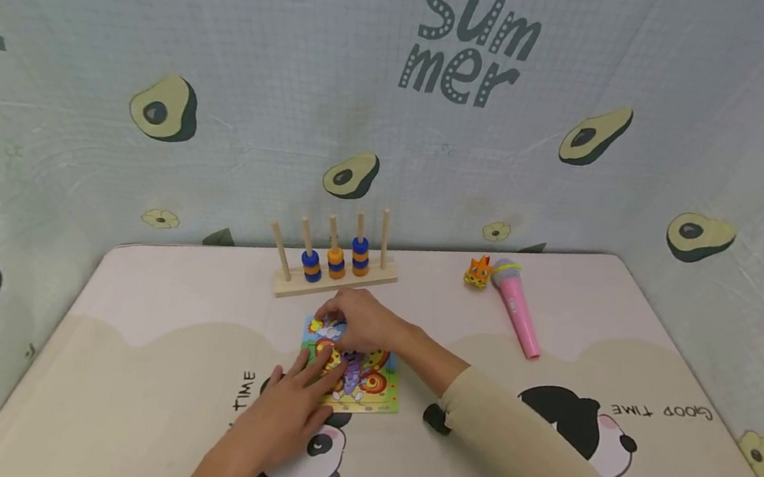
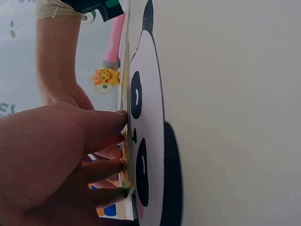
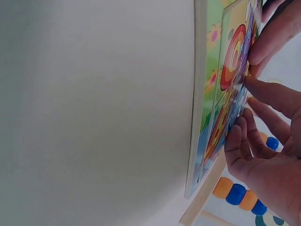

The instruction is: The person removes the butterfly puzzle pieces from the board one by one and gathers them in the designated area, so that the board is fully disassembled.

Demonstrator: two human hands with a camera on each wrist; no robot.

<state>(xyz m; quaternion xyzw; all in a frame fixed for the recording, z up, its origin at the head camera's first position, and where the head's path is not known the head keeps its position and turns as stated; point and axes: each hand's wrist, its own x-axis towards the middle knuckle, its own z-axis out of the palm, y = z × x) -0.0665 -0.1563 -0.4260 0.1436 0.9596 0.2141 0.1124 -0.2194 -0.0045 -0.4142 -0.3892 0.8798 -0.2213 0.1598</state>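
Note:
A flat jigsaw puzzle [image 1: 373,381] with a bright butterfly picture lies on the table in the head view, its pieces set in a green-and-blue bordered board [image 3: 199,117]. My left hand [image 1: 292,410] rests on its lower left part, fingers spread and mostly straight. My right hand [image 1: 366,322] reaches over the upper left part with bent fingers, the thumb apart from the others. In the right wrist view, its fingertips [image 3: 235,136] touch the picture's surface. I cannot tell whether a piece is pinched between them.
Behind the puzzle stands a wooden peg rack [image 1: 336,279] with blue and orange beads. Farther right are a small orange animal toy [image 1: 478,273] and a pink microphone [image 1: 519,311]. A cloth wall [image 1: 263,97] with avocado prints rises behind the panda-print table cover [image 1: 157,378].

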